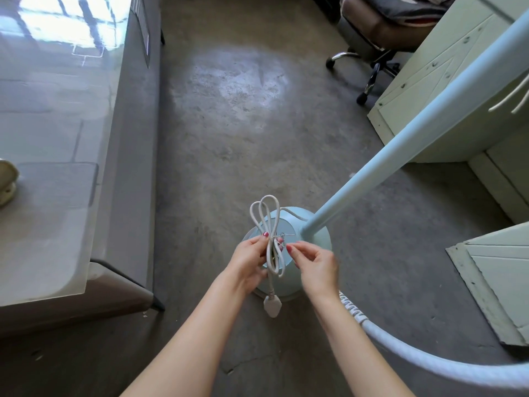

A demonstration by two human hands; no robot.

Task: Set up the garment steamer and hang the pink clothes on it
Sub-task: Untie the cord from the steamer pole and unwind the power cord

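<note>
head | left hand (249,260) grips bundled white power cord (271,236) mid-coil, holding it steady above pale-blue round steamer base (313,233) | right hand (316,263) fingertips pinch thin wire twist tie (282,235), likely undoing it so white plug (272,304) hangs free | pale-blue pole (400,156) upright | pink clothes not visible
</note>
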